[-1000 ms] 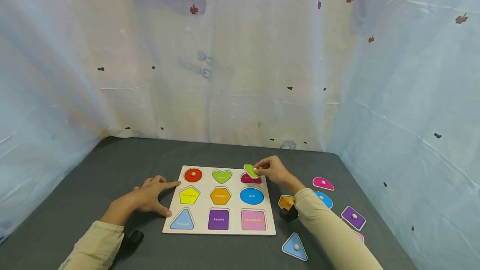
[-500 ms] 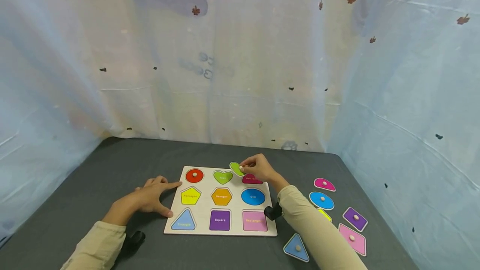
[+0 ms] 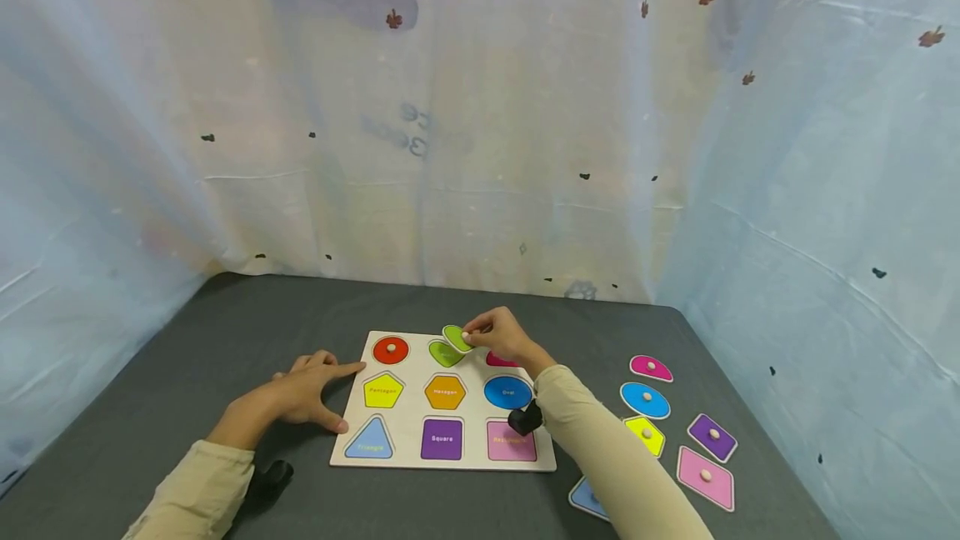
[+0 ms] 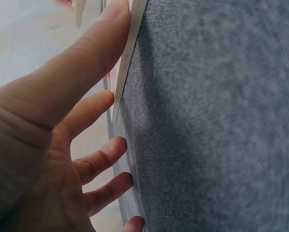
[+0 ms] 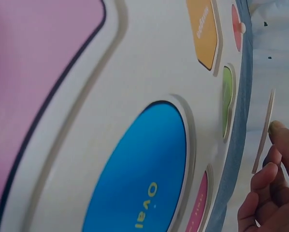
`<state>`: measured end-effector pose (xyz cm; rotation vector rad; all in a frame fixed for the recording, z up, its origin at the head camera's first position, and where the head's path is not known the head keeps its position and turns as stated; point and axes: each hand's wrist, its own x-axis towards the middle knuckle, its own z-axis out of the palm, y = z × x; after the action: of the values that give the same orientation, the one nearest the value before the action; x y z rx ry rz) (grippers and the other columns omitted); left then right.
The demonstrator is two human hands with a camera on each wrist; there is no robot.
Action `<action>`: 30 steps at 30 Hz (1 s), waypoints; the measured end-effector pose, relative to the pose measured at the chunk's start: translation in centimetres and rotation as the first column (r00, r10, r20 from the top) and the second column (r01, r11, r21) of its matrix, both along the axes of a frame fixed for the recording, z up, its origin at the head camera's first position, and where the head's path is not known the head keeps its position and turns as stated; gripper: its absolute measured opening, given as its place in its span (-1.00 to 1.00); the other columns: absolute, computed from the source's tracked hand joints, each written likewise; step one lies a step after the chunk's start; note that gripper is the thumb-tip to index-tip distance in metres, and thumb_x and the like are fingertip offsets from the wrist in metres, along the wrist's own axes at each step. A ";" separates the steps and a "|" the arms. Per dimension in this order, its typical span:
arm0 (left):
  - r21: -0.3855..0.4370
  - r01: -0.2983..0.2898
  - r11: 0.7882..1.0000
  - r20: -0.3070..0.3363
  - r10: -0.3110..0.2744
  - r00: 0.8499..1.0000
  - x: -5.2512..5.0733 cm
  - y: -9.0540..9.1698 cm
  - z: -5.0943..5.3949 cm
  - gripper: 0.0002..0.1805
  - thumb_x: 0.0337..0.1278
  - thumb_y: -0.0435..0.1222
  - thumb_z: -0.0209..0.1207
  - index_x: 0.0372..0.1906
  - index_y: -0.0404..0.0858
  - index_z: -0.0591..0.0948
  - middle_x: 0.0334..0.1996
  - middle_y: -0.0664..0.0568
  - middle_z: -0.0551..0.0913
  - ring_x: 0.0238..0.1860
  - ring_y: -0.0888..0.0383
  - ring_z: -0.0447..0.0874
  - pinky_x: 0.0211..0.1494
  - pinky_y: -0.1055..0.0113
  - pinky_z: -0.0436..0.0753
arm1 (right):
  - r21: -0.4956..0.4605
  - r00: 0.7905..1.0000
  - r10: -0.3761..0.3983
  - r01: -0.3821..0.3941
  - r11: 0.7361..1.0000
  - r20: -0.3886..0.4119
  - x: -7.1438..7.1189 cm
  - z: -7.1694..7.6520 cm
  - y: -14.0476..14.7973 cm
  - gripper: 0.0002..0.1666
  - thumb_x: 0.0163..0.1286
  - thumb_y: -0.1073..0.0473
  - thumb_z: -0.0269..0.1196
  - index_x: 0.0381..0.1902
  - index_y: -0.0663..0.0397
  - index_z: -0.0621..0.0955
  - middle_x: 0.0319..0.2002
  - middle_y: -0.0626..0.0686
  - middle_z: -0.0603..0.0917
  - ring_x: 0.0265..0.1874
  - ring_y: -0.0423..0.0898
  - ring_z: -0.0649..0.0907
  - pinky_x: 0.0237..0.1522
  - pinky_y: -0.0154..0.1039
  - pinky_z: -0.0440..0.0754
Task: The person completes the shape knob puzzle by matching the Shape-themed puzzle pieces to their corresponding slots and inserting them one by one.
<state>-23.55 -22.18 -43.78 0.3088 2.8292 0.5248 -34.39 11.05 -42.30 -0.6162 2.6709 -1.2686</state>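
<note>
The right hand (image 3: 504,335) pinches the knob of a green heart piece (image 3: 455,338), held tilted above the green heart recess (image 3: 444,354) of the white puzzle board (image 3: 408,423). In the right wrist view the piece (image 5: 264,133) appears edge-on in the fingers of the right hand (image 5: 275,188), off the board. Thumb and index finger of the left hand (image 3: 303,392) touch the board's left edge, the other fingers spread. The left wrist view shows the left hand (image 4: 62,130) with its thumb on the board's edge (image 4: 127,60). A red circle piece (image 3: 391,349) sits in the board.
Right of the board lie knobbed pieces: pink half circle (image 3: 651,368), blue oval (image 3: 645,400), yellow pentagon (image 3: 645,435), purple square (image 3: 712,437), pink rectangle (image 3: 705,478) and blue triangle (image 3: 587,500), partly behind the right sleeve (image 3: 618,457). A curtain (image 3: 480,107) stands behind the dark table (image 3: 300,315).
The right hand has moved left with the green heart piece, from over the half-circle recess to the heart recess. More loose pieces show beside the right sleeve. The left hand stays at the board's edge.
</note>
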 end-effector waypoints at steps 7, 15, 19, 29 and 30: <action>0.000 0.001 1.000 0.007 -0.001 1.000 0.1 0.0 0.1 0.14 -0.34 0.09 0.61 0.51 0.03 0.36 0.21 -0.17 0.36 0.22 -0.24 0.29 0.11 -0.48 0.30 | 0.052 0.999 -0.040 0.038 0.998 0.036 -0.2 -0.4 -1.2 -0.85 0.36 0.27 0.36 -0.17 0.19 0.79 -0.21 0.13 0.75 -0.33 -0.09 0.59 -0.28 -0.37 0.62; 0.004 0.004 1.000 0.001 -0.004 1.000 0.0 0.0 0.2 0.12 -0.32 0.07 0.61 0.51 0.04 0.37 0.22 -0.18 0.36 0.23 -0.26 0.29 0.11 -0.50 0.28 | 0.079 0.998 -0.039 0.036 0.996 0.043 -0.2 -1.0 -2.2 -0.87 0.33 0.27 0.39 -0.20 0.19 0.80 -0.25 0.12 0.74 -0.34 -0.09 0.54 -0.40 -0.37 0.50; 0.007 0.001 1.000 -0.004 -0.001 1.000 0.1 0.0 0.3 0.11 -0.32 0.06 0.61 0.50 0.03 0.37 0.22 -0.18 0.36 0.23 -0.26 0.28 0.11 -0.51 0.27 | 0.087 0.999 -0.030 0.027 0.996 0.036 -0.4 -1.4 -2.5 -0.88 0.32 0.29 0.39 -0.22 0.22 0.80 -0.31 0.11 0.72 -0.37 -0.12 0.51 -0.43 -0.39 0.46; 0.015 0.001 1.000 0.006 -0.001 1.000 0.1 -0.1 0.2 0.14 -0.35 0.07 0.62 0.51 0.02 0.37 0.19 -0.18 0.37 0.21 -0.25 0.29 0.13 -0.53 0.26 | 0.102 0.997 -0.058 0.052 0.993 0.057 -0.2 -1.6 -3.2 -0.89 0.29 0.32 0.41 -0.24 0.23 0.80 -0.37 0.08 0.69 -0.39 -0.13 0.51 -0.42 -0.41 0.45; 0.014 0.000 1.000 0.006 0.000 1.000 0.1 -0.1 0.2 0.14 -0.35 0.08 0.62 0.51 0.02 0.37 0.19 -0.18 0.37 0.21 -0.24 0.29 0.13 -0.53 0.26 | 0.101 0.996 -0.064 0.057 0.993 0.063 -0.2 -1.6 -3.2 -0.90 0.28 0.32 0.41 -0.24 0.23 0.80 -0.37 0.08 0.69 -0.39 -0.13 0.51 -0.42 -0.40 0.45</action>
<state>-23.49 -22.28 -43.62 0.3094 2.8209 0.5442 -34.55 7.82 -43.89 -0.4752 2.6975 -1.1407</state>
